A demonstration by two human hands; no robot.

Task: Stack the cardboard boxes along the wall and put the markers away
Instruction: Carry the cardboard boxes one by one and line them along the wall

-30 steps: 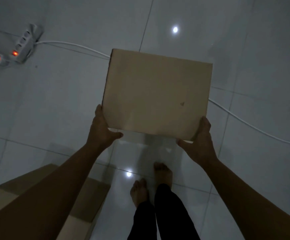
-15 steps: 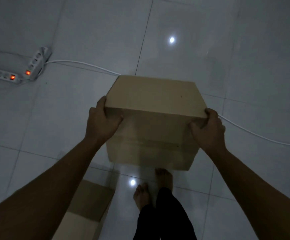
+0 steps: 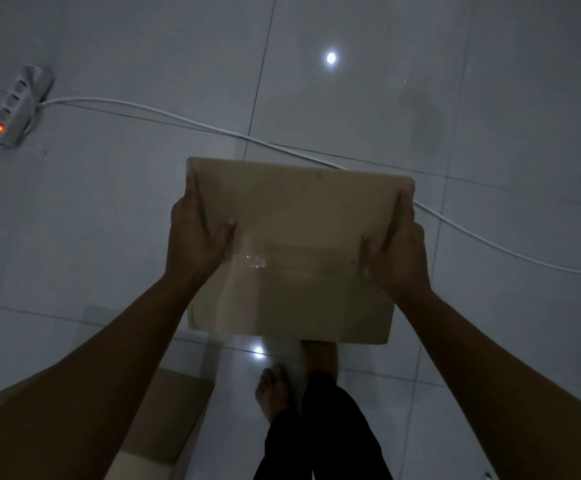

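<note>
Head view, dim light, looking straight down at a glossy tiled floor (image 3: 489, 98). Center of the frame: a cardboard box (image 3: 292, 251), held up off the floor, a strip of clear tape shining across its near face. The left hand (image 3: 195, 244) is clamped on the box's left edge, thumb pressed onto the face; the right hand (image 3: 398, 258) grasps the right edge the same way. Both grips are closed on the box.

Lower left, partly behind the left forearm, a second cardboard box (image 3: 174, 420) sits on the floor. Bottom center, bare feet (image 3: 273, 389) and dark trouser legs, just below the held box.

Upper left, a white power strip (image 3: 15, 109) with a glowing orange switch; its white cable (image 3: 185, 121) runs across the floor behind the box toward the right edge.
</note>
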